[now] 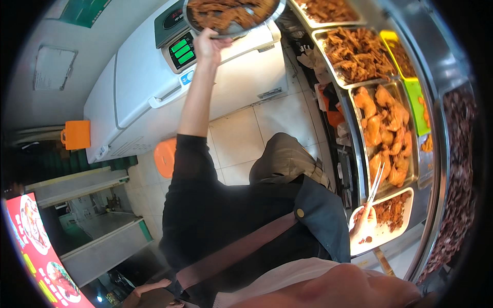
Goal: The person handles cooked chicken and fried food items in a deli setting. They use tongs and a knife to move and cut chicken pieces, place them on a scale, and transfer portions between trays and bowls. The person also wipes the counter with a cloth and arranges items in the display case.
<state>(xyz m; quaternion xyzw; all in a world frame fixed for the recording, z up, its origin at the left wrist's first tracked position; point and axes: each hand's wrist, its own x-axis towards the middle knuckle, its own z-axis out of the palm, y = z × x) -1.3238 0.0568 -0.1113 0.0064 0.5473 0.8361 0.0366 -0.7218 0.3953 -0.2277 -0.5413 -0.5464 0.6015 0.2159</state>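
My left hand [210, 48], at the end of an outstretched arm, grips the rim of a round metal bowl [280, 8] of brown cooked meat pieces [231, 13]. The bowl overlaps the edge of a digital scale [181, 52] with lit green displays; contact between them is unclear. In my right hand [364, 223] is a pair of metal tongs [375, 183], their tips apart with no food between them. They reach over a metal tray [353, 115] of golden cooked poultry pieces [385, 131]. Below my right hand lies a white tray [381, 240] with dark brown crumbly food.
The scale stands on a white chest freezer [138, 88]. Another metal tray [335, 73] holds brown meat pieces, beside yellow [389, 35] and green [418, 100] trays. An orange stool [165, 158] stands on the tiled floor. Another person's hand [165, 283] shows at lower left.
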